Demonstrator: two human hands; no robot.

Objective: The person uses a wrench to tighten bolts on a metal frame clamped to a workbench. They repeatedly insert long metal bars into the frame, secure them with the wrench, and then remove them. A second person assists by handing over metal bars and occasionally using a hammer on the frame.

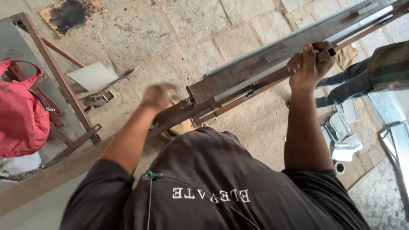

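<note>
In the head view, a long metal bending brake (255,72) is seen stretched diagonally from the lower left, near the person's chest, up to the upper right corner, its long axis running away from the body. The right hand (309,64) is clenched around the square end of a handle bar (328,53) that lies along the machine's near edge, thumb raised over the top. The left hand (159,96) is blurred, held just beside the machine's lower left end; whether it is gripping anything cannot be told. The right hand is placed farther along the axis, the left nearer the end. A red bag (21,115) is hung on a rusty steel frame (59,76) at the left. Folded sheet-metal pieces (343,136) are scattered on the stone floor (179,34) at the right, beside another person's legs (345,85)
</note>
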